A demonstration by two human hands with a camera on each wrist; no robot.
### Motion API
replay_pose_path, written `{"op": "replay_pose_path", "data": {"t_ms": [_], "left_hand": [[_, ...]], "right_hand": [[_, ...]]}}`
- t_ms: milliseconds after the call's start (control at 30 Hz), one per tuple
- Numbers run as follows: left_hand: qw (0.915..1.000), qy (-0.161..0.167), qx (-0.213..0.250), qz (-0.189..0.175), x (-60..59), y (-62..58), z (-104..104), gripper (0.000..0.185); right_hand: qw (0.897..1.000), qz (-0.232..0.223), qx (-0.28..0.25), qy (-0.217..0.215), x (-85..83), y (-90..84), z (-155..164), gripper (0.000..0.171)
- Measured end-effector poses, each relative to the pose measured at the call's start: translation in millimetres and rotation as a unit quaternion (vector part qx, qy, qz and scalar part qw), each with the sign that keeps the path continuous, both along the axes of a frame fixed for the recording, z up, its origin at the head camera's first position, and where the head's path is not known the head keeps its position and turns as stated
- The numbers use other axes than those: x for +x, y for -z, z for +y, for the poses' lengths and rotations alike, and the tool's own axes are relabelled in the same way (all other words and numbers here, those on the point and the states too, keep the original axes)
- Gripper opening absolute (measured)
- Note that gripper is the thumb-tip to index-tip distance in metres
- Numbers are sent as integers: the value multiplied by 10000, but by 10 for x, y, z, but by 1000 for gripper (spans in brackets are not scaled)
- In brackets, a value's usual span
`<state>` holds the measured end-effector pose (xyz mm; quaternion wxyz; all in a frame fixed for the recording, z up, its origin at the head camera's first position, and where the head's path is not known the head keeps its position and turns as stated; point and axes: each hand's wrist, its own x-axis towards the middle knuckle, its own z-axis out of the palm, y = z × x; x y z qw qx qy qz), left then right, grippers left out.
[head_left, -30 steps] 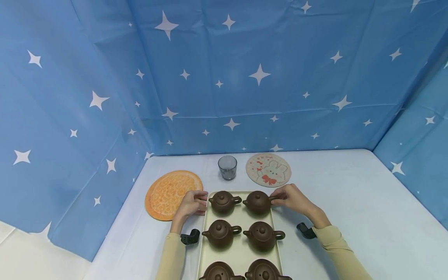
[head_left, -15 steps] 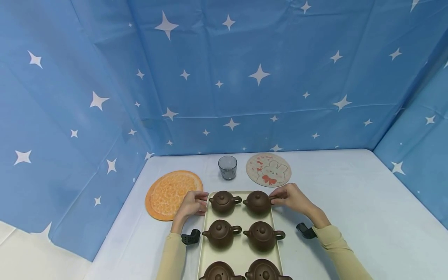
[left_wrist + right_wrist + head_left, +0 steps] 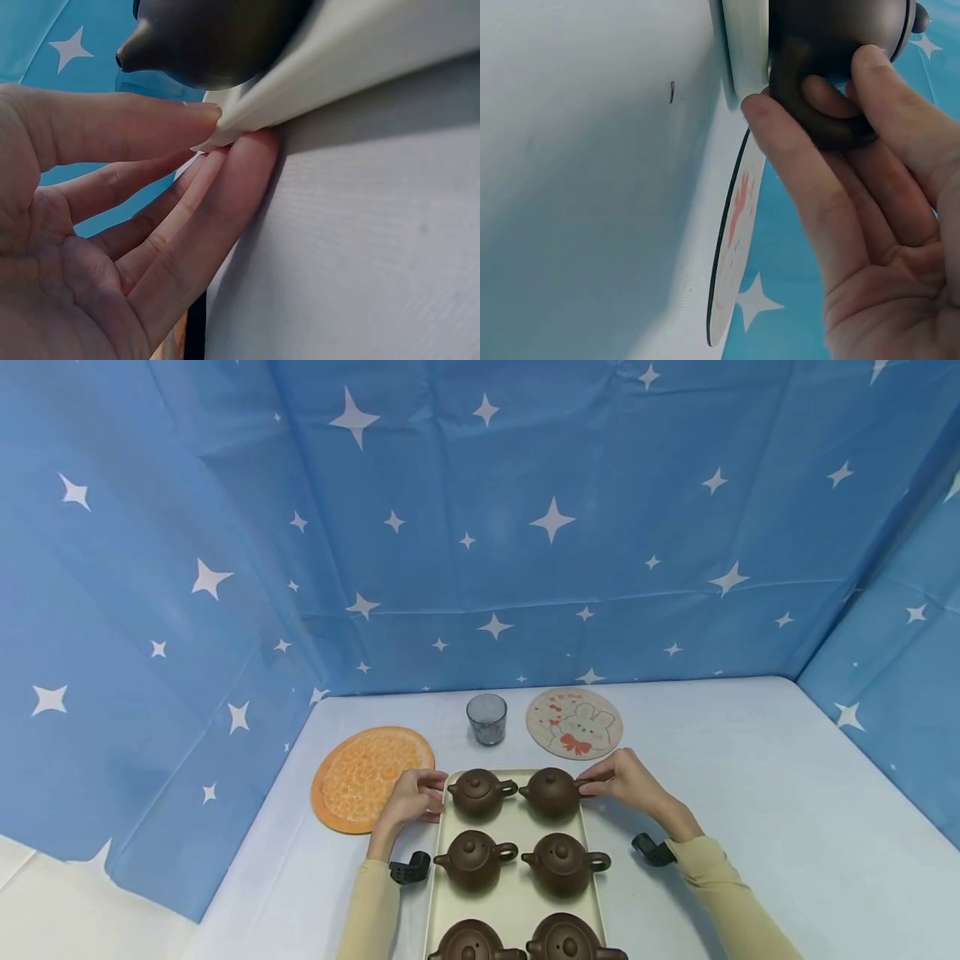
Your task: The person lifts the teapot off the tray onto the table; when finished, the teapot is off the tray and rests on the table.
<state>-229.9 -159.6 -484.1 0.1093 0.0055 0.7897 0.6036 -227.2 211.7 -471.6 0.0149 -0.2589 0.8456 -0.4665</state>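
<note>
Brown teapots stand in pairs on a cream tray, the nearest pair cut off by the frame's lower edge. My left hand pinches the tray's left rim near its far corner; in the left wrist view the thumb lies on the rim and fingers reach its underside. Just above that thumb is the spout of the far-left teapot. My right hand holds the far-right teapot by its handle. In the right wrist view a finger passes through the handle and the thumb presses near its top.
Behind the tray stands a grey glass. A round rabbit mat lies to its right, an orange round mat to the left. All rest on a white-covered table backed by a blue star-patterned curtain.
My right hand has shifted very slightly away from me, its grip on the teapot handle unchanged. The left hand and tray stay put; the head view has moved a little.
</note>
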Motion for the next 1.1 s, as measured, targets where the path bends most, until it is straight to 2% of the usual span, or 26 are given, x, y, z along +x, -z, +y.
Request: {"op": "replay_pose_path", "data": {"t_ms": [267,467,700,867,1100], "left_hand": [[10000,77,-19,46,20,10,19,56],[10000,24,-39,27,7,5,26,56],[10000,-24,-62,47,-7,-2,22,57],[10000,-38,-51,23,4,-2,11,56],[10000,-58,-69,23,6,-3,9,56]], "right_hand": [[9999,-126,-34,99,23,-10,62,13],[9991,-311,-277,91,45,-154,237,14],[9994,-268,-200,113,-14,-182,640,17],[9996,-74,-152,223,3,-233,928,18],[9987,-148,-164,460,65,-251,1325,20]]}}
